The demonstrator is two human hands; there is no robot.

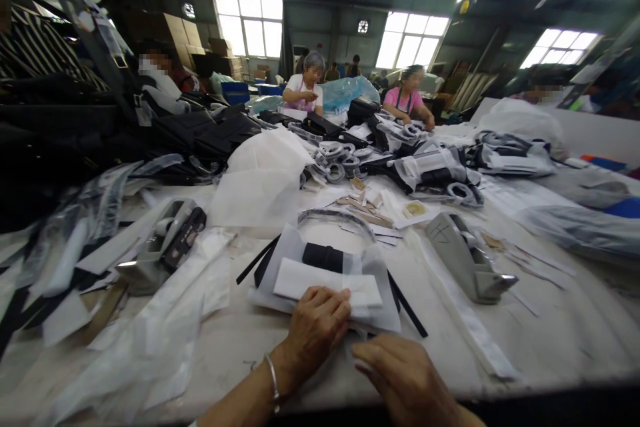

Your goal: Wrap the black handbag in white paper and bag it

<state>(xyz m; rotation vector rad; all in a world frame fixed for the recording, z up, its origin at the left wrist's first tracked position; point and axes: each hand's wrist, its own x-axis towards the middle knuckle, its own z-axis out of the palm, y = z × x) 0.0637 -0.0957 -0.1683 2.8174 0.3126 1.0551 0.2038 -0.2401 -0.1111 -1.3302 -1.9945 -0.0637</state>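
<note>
Left hand (317, 323) lies with bent fingers on the near edge of the white sheet (320, 283); whether it pinches it I cannot tell. Right hand (405, 377) sits loosely curled just beside the near right corner of the bag (389, 293), grip hidden from me. Bag lies straight ahead on the tabletop (550, 333), long axis left to right, left hand nearer: clear film, black strap (323, 257) inside, sheet on top
</note>
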